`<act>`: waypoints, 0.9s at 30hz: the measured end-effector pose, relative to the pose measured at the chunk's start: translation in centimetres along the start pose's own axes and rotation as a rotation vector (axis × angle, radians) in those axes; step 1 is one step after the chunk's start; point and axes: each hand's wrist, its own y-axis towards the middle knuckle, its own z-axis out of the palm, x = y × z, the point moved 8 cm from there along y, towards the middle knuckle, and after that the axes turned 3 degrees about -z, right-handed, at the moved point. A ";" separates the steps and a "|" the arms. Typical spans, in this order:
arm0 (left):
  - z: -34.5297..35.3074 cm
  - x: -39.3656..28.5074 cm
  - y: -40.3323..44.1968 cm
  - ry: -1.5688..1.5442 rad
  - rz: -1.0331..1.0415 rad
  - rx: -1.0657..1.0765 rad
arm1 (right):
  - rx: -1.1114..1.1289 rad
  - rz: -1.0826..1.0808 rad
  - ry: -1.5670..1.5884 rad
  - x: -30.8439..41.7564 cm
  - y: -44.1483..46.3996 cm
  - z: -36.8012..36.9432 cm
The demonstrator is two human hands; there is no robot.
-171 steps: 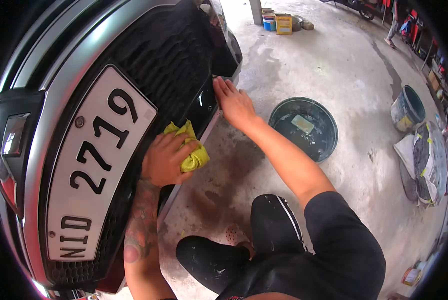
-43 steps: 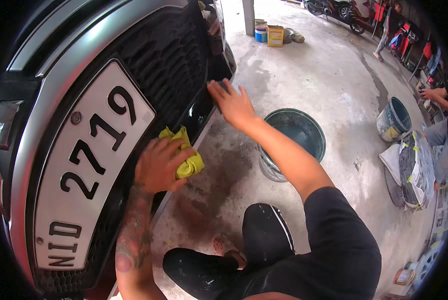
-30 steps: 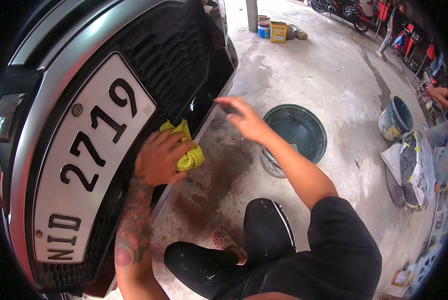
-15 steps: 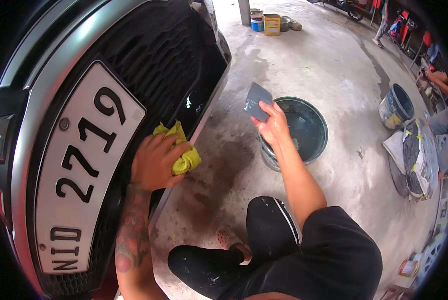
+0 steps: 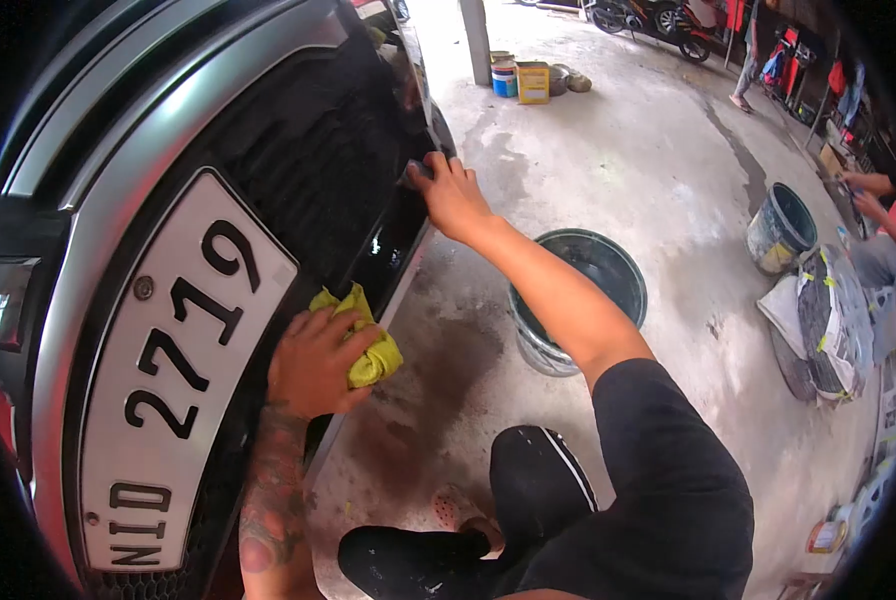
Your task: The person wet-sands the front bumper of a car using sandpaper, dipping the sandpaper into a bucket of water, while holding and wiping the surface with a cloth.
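My left hand (image 5: 313, 362) rests on the car's lower bumper with a yellow cloth (image 5: 372, 355) under its fingers. At the far end of the glossy black bumper (image 5: 383, 242), my right hand (image 5: 450, 198) presses a dark grey sheet (image 5: 418, 174) to the surface, the sheet mostly hidden by the fingers. Beside my left hand is the white number plate (image 5: 168, 370) with black characters. Under my right forearm stands a dark round bucket (image 5: 608, 272) holding water.
A second bucket (image 5: 783, 230) and a wrapped bundle (image 5: 828, 325) stand at the right, near another person's hands (image 5: 873, 200). Cans (image 5: 533, 83) stand by a post (image 5: 475, 40). Motorbikes (image 5: 653, 20) and a walking person's legs (image 5: 745, 80) are at the back.
My right hand, which held the grey sheet up near the bucket half a second ago, is back against the bumper with it. My left hand stays on the yellow cloth. The view has shifted slightly.
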 end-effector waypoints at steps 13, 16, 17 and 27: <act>0.2 0.2 0.1 -0.005 0.003 0.016 | -0.095 -0.180 -0.345 -1.4 4.1 0.4; -0.1 -0.1 0.3 0.015 0.014 0.015 | -0.135 -0.228 -0.382 -0.5 4.0 0.6; 0.0 -0.2 0.3 0.007 0.011 0.023 | -0.111 -0.256 -0.345 -0.2 3.2 0.6; -0.3 -0.6 0.4 0.016 0.025 0.015 | -0.113 -0.149 -0.219 2.2 0.2 0.9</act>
